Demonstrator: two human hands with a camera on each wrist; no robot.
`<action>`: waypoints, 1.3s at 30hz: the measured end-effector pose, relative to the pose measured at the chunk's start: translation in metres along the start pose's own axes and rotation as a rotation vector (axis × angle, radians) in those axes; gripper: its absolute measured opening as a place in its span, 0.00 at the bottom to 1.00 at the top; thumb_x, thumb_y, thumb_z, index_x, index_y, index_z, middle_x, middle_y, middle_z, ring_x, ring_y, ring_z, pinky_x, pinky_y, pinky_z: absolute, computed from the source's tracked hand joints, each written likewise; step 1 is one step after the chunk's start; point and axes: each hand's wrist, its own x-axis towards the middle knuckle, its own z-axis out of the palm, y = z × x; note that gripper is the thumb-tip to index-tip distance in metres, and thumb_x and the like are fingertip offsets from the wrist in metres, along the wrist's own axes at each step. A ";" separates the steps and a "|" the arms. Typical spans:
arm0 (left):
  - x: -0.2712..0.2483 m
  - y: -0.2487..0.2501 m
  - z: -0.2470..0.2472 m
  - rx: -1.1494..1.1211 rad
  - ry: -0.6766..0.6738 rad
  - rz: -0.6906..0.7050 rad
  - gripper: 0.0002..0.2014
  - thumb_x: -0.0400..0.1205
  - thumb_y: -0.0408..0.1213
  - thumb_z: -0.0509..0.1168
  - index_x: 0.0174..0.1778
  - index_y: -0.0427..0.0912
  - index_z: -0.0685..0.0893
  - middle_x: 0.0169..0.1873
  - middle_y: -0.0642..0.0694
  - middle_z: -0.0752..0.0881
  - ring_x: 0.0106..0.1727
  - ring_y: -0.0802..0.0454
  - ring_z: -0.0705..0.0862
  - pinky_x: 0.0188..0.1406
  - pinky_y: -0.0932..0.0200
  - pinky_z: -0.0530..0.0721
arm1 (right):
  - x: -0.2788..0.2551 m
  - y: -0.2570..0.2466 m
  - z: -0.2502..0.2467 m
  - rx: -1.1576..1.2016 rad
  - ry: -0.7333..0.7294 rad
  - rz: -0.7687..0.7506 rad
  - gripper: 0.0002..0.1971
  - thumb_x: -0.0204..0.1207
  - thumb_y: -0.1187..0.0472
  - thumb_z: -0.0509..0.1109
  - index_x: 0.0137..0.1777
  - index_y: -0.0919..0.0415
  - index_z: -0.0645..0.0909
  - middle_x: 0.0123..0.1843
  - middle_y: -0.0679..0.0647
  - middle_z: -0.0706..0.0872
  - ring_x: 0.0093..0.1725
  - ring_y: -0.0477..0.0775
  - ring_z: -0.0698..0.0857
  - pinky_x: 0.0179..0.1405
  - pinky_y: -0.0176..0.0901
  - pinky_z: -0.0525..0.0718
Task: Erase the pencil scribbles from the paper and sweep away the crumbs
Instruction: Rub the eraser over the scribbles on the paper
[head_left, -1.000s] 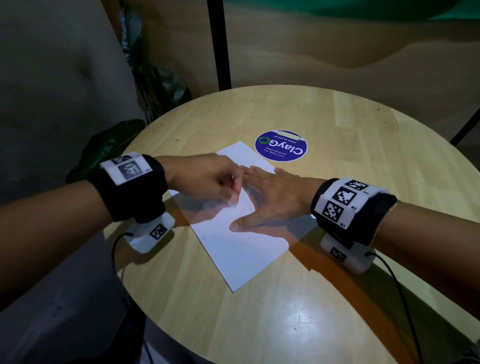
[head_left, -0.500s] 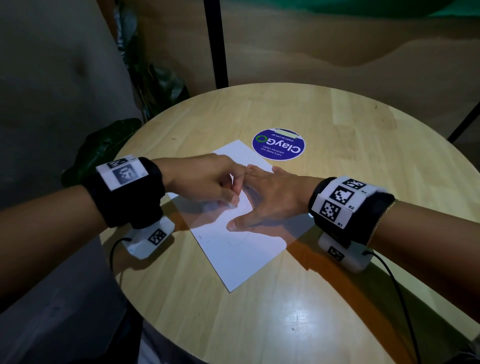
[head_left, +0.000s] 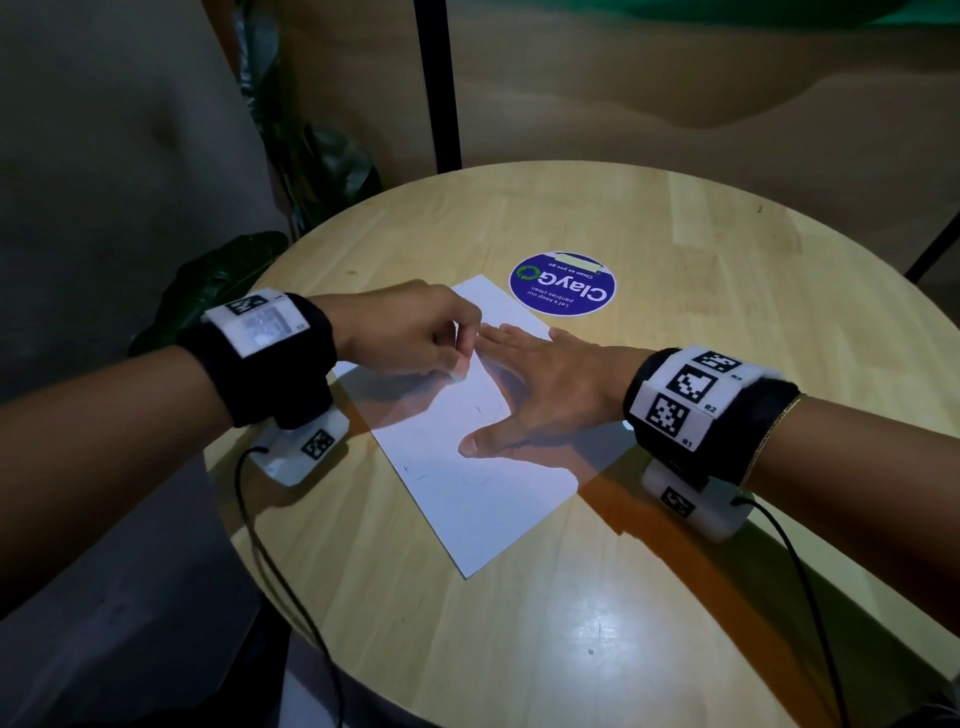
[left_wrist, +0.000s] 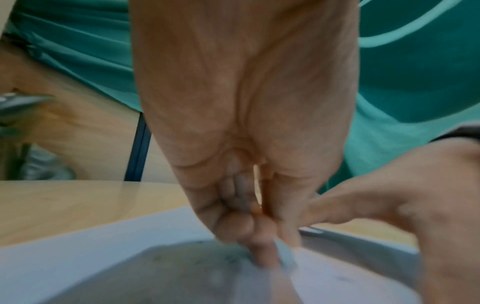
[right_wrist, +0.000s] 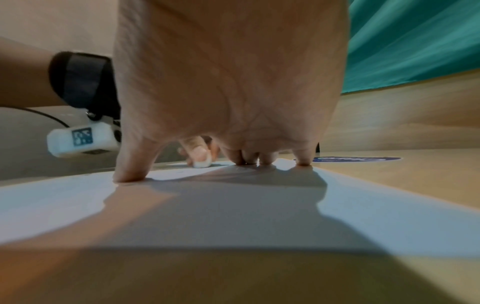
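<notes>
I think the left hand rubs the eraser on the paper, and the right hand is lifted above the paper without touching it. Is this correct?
Not quite. The right hand is not lifted: the right wrist view shows its fingertips pressing flat on the paper. The rest holds: the left hand pinches the eraser against the paper.

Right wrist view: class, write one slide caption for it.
Right hand presses the paper flat while the left hand rubs a white eraser on it.

A round blue sticker (head_left: 562, 283) on the tabletop (head_left: 727, 270) reads "ClayGo", with "Clean as you go" and "Let's keep our pantries clean". The right wristband (head_left: 696, 397) carries tags marked "R1", "R2", "R3".
</notes>
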 end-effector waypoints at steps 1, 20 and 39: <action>-0.001 0.005 0.002 -0.033 -0.085 0.019 0.03 0.86 0.38 0.76 0.47 0.45 0.89 0.43 0.45 0.96 0.43 0.50 0.92 0.48 0.57 0.87 | -0.001 0.000 0.000 0.021 0.008 -0.009 0.61 0.71 0.16 0.67 0.96 0.39 0.39 0.96 0.41 0.36 0.94 0.42 0.34 0.92 0.64 0.34; 0.014 0.009 0.000 0.041 0.058 -0.001 0.03 0.85 0.39 0.74 0.47 0.47 0.88 0.43 0.51 0.95 0.48 0.52 0.91 0.54 0.50 0.90 | -0.006 0.011 -0.008 -0.031 -0.037 0.063 0.70 0.67 0.13 0.67 0.95 0.46 0.32 0.95 0.41 0.30 0.92 0.42 0.30 0.92 0.58 0.32; 0.019 0.028 0.007 -0.016 -0.043 -0.014 0.08 0.85 0.38 0.76 0.47 0.38 0.87 0.39 0.46 0.96 0.40 0.54 0.91 0.48 0.60 0.90 | -0.004 0.011 -0.007 0.020 -0.016 0.051 0.65 0.66 0.14 0.69 0.95 0.37 0.40 0.96 0.41 0.35 0.93 0.42 0.31 0.91 0.64 0.30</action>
